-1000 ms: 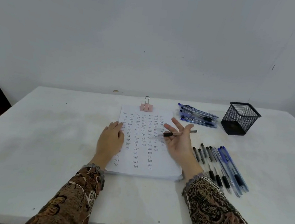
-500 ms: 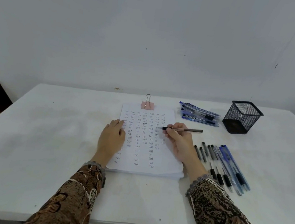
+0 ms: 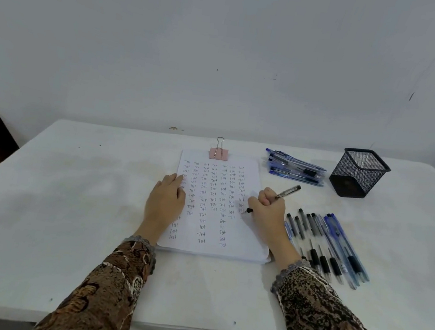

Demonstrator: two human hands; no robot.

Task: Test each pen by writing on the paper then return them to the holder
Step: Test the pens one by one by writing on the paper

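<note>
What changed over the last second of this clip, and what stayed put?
The right hand closed from loosely open, pen lying across its fingers, into a writing grip; the pen swung from level to slanted, tip down by the right edge of the paper. The left hand stayed flat on its left side; the loose pens and holder did not move.

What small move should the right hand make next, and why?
Probably press the tip down and write another word. The right hand grips the grey-barrelled black-tipped pen in a writing pose, its tip at the right column of the white clipped paper, while the left hand lies flat on the sheet's left edge, steadying it.
</note>
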